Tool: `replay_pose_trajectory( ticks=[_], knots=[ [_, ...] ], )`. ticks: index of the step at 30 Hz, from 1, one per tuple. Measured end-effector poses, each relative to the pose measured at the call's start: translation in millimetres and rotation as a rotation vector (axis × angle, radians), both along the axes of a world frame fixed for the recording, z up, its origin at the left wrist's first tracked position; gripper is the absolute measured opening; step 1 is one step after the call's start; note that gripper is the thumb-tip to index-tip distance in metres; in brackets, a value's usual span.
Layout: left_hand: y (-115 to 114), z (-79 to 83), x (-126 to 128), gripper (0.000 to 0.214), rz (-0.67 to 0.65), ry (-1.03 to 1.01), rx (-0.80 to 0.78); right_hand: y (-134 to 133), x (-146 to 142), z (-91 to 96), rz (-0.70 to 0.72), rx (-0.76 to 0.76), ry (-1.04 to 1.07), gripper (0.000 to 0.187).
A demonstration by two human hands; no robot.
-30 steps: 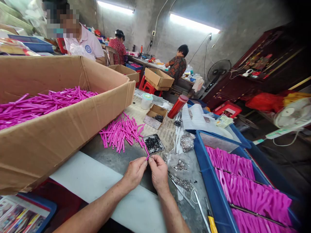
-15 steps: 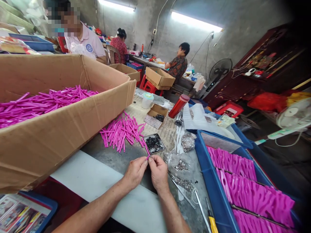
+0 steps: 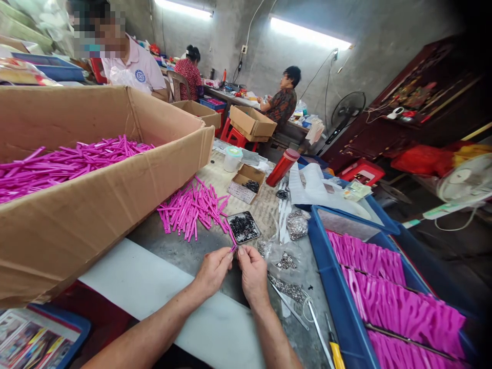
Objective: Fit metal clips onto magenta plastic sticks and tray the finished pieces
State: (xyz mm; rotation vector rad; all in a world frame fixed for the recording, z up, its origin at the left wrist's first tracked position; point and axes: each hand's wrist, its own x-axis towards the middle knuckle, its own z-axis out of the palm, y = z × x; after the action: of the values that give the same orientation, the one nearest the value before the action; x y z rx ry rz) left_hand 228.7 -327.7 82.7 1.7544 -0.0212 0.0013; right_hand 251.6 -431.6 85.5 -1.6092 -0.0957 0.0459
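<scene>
My left hand [image 3: 214, 270] is closed, pinching a slim magenta plastic stick [image 3: 232, 239] near its lower end. Beside it, my right hand [image 3: 252, 272] has thumb and forefinger pressed together right at that end; whatever is between them is too small to make out. Just beyond the fingertips lies a small metal tray [image 3: 258, 235] holding black small parts [image 3: 242, 226]. A loose pile of magenta sticks [image 3: 194, 207] spreads on the table to the left of the tray.
A large cardboard box [image 3: 154, 192] of sticks stands left. On the right are bags of metal parts [image 3: 286, 261], tweezers [image 3: 289, 307], a yellow-handled screwdriver [image 3: 336, 353] and a blue crate [image 3: 326, 277] of magenta pieces. A red flask [image 3: 282, 168] stands farther back. Several people sit beyond.
My fingertips have parted slightly, the right hand shifting a little to the right. The stick stays in my left hand.
</scene>
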Motion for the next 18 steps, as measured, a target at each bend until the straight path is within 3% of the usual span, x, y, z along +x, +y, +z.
replay_pose_trajectory(
  ticks=[10,14,18],
  knots=[
    [0.8,-0.4,-0.2,0.028,-0.006,0.031,-0.024,-12.3,-5.2,12.4,-0.044,-0.07,0.006,0.021],
    [1.0,-2.1,0.2,0.027,-0.002,0.042,-0.03,-36.4,-3.5,22.5,-0.115,-0.156,-0.044,0.022],
    [1.0,-2.6,0.2,0.022,0.006,0.035,-0.029,-73.1,6.4,35.3,-0.214,-0.348,-0.132,0.026]
  ],
)
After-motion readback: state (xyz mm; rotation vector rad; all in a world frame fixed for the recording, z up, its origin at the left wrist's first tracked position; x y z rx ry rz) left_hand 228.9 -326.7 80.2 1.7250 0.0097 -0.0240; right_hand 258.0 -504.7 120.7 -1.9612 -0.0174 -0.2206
